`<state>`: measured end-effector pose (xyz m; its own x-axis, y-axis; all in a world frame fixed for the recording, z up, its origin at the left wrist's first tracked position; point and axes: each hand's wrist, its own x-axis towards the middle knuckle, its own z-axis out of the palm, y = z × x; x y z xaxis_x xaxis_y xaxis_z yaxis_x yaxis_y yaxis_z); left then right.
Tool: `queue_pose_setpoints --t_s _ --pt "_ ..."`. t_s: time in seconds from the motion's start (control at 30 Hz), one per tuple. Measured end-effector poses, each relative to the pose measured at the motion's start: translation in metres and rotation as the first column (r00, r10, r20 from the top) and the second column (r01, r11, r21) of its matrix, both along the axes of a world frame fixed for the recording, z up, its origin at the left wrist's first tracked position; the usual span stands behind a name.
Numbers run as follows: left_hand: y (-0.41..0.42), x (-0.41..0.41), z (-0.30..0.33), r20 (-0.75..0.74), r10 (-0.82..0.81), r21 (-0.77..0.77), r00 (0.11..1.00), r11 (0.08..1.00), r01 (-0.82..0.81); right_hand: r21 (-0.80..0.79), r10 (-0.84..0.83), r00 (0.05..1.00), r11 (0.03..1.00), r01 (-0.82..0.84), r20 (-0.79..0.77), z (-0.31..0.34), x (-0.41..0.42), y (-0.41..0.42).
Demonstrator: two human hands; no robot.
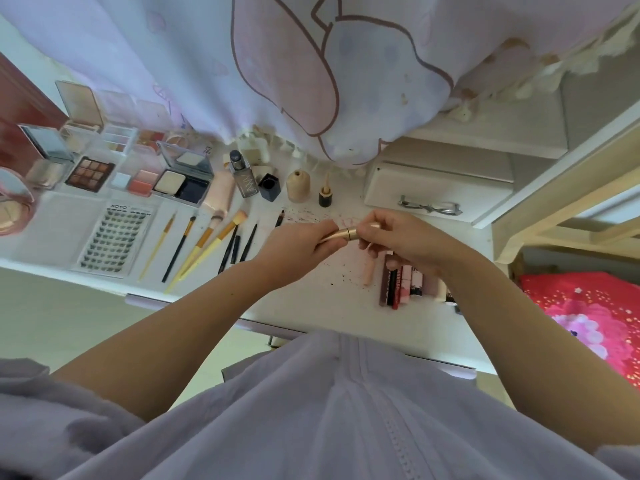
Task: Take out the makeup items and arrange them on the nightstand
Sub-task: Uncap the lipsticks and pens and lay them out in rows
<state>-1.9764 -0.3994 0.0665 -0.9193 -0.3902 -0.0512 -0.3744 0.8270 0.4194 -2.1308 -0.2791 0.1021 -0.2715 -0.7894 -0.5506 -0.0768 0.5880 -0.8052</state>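
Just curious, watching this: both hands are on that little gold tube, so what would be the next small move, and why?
Probably set the gold tube down beside the lipsticks. Both the left hand and right hand grip it above the nightstand, and similar slim tubes already lie in a row there.

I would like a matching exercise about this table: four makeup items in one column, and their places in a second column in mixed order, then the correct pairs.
Items:
1. gold tube
2. false eyelash tray
3. eyelash curler
4. brown eyeshadow palette

Places:
A. on the white box at the right
B. held between both hands
C. left of the brushes, near the front edge
D. in the row of open compacts at the left

Pairs: 1-B, 2-C, 3-A, 4-D
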Motion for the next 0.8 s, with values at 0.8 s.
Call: queue_pose_setpoints --t_s 0.8 --pt "-0.012 -0.004 0.005 -0.041 -0.086 -0.040 0.995 0.996 0.085 0.040 0.019 0.999 0.999 -0.018 -0.033 0.009 0.000 -0.001"
